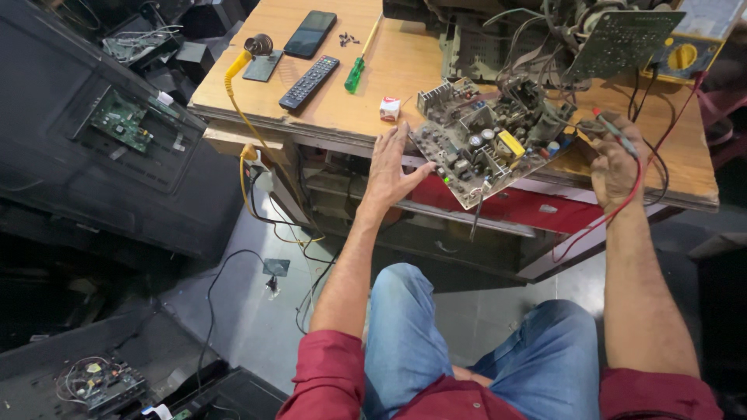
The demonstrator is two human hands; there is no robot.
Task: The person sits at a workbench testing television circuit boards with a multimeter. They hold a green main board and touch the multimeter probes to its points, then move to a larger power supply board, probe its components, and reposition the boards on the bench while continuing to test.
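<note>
A circuit board (484,148) crowded with components overhangs the front edge of the wooden workbench (405,62). My left hand (391,162) rests flat with fingers spread against the board's left edge. At the board's right end, my right hand (615,162) grips test probes (615,130) with red and black leads that loop down below the bench edge. A yellow multimeter (686,54) sits at the back right, its leads running toward my right hand.
On the bench lie a black remote (309,82), a phone (310,33), a green-handled screwdriver (355,73), small screws (348,37), a small red-and-white box (389,108) and a soldering iron stand (261,51). Opened television backs (124,124) lie on the floor at left.
</note>
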